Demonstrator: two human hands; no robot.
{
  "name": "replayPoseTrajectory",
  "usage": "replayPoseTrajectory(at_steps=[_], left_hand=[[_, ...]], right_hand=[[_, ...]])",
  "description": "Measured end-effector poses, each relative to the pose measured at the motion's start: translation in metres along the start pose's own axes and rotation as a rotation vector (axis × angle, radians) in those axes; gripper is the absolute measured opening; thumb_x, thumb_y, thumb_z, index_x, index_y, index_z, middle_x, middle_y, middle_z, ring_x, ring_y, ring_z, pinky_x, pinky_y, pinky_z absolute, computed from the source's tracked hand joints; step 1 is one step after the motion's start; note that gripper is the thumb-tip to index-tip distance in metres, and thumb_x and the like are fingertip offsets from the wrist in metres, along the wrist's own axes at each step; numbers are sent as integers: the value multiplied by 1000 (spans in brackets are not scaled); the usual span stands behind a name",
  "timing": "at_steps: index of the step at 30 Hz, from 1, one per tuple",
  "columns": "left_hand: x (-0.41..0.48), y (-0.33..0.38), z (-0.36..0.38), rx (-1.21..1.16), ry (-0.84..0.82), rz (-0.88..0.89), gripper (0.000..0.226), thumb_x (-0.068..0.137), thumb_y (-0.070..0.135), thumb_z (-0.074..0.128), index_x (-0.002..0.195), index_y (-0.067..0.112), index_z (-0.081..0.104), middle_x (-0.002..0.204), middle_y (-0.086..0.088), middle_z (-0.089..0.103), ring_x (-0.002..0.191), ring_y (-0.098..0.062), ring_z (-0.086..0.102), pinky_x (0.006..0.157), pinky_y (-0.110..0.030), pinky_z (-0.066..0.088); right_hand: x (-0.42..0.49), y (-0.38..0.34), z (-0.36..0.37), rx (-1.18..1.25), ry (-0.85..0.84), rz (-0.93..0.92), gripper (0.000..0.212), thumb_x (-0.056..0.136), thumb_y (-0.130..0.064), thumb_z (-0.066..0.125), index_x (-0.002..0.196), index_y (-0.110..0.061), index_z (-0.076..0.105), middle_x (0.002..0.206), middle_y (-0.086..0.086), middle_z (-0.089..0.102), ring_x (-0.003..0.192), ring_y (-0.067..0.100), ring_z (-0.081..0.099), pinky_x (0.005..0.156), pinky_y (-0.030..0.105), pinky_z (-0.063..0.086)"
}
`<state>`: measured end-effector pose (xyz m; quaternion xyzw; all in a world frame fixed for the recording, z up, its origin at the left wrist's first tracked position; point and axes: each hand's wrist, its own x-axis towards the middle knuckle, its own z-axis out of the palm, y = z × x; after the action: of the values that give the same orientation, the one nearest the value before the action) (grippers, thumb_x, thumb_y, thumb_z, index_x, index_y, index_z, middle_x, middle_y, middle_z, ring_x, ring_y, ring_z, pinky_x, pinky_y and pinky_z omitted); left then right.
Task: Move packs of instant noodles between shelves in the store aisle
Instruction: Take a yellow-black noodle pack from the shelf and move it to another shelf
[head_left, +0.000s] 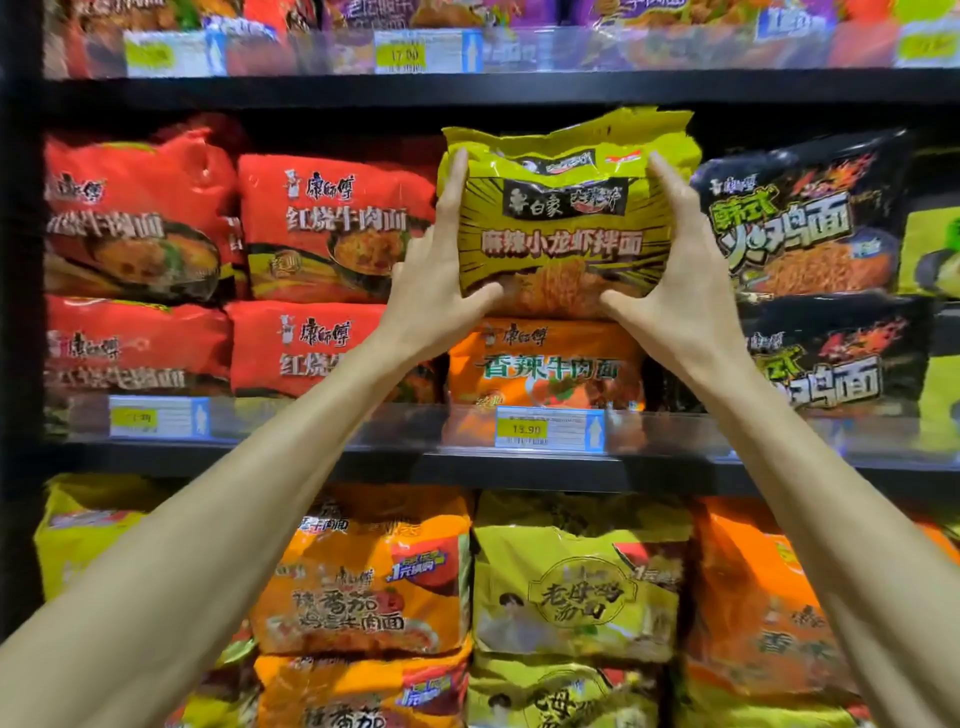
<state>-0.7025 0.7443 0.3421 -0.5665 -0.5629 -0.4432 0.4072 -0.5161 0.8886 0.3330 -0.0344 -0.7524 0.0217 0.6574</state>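
Head view: crinkled yellow noodle pack (566, 218)

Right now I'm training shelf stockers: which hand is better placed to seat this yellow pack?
Neither alone: left hand and right hand grip opposite sides of the yellow plastic noodle pack.

Top-shelf packs (415, 10) cut off by the upper edge, left price tag (156, 415) too blurred to read, orange pack (545, 364) partly hidden behind the yellow pack (566, 218), bottom-row packs (561, 696) cropped below
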Motion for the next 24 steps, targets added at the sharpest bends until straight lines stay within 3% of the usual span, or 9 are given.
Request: replayPoseTrajectory(at_steps=[2,5,9,11,15,18,20,22,24], left_hand=[[0,-2,1,-68,30,11,107,84,33,67,151,58,-13,158,-1,40,127,-33,55,104,-63,43],[-4,1,0,-183,60,18,101,90,27,69,160,35,-4,166,11,23,147,-23,39,115,-59,36],[-13,12,-6,-274,132,9,91,96,32,66,162,24,4,165,11,19,151,-8,25,124,-33,23],[-16,18,-10,-255,140,11,87,98,32,64,161,26,5,160,24,13,148,5,17,120,-20,16],[-26,27,-17,-241,74,33,88,101,29,62,163,24,1,150,43,8,150,0,12,123,-34,13],[-35,37,-27,-232,46,9,98,96,32,68,162,28,-3,163,27,3,158,-16,5,127,-54,8],[-40,46,-32,-235,68,7,101,92,32,72,163,26,0,169,13,9,157,-20,13,126,-56,12],[-45,59,-39,-227,117,5,99,90,25,74,163,21,7,166,4,25,153,-17,25,127,-46,17],[-51,72,-45,-210,143,-9,98,87,12,76,162,20,13,157,2,36,145,-12,35,124,-28,24]], right_hand=[[0,1,-3,75,21,-25,103,74,-21,80,157,-29,21,148,-2,41,127,1,42,100,5,30],[-3,-1,-10,116,27,-41,103,76,-30,82,158,-26,20,149,-15,31,134,-4,33,105,4,24],[-8,-10,-18,101,-3,-36,103,80,-38,81,159,-24,17,161,-7,26,146,5,26,106,0,17],[-11,-13,-22,90,-1,-34,102,81,-40,81,159,-23,17,163,-6,25,147,6,26,106,-1,18],[-18,-20,-30,89,24,-34,103,79,-34,83,158,-22,19,161,-6,28,142,-2,28,105,-1,19],[-24,-27,-36,125,60,-50,101,77,-23,84,157,-19,23,157,-7,33,140,-1,31,108,4,23],[-27,-33,-42,160,86,-63,100,77,-21,85,156,-17,24,154,-5,37,141,6,36,116,19,29],[-32,-39,-48,202,93,-62,98,78,-17,85,155,-15,26,151,2,43,138,15,43,116,35,36],[-38,-46,-56,269,86,-48,98,77,-9,84,155,-13,25,150,1,46,133,8,49,112,31,41]])
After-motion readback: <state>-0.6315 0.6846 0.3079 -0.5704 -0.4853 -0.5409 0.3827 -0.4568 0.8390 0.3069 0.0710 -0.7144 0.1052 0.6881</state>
